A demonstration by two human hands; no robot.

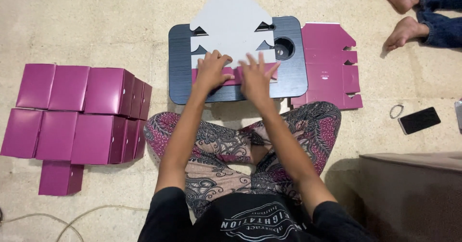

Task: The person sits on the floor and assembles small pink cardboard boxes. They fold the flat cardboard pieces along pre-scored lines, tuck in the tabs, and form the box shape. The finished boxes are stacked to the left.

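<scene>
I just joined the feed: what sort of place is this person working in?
Probably a home floor used for box folding, not a workshop. The person sits cross-legged at a low lap desk, both hands pressing a flat box blank; folded magenta boxes are stacked nearby, beside another person's bare feet.

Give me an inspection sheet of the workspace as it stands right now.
Surface: dark lap tray on a pale stone floor.
Job's things: flat cardboard box blank, grey side up, its near flap folded back showing magenta; stack of flat magenta blanks right of the tray; folded magenta boxes in rows on the left.
Clutter: phone and small ring on the floor at right.
Grips: left hand and right hand press flat on the folded flap.
Cables: pale cord at lower left.
Surroundings: another person's bare feet at upper right; brown box-like object at lower right.
</scene>
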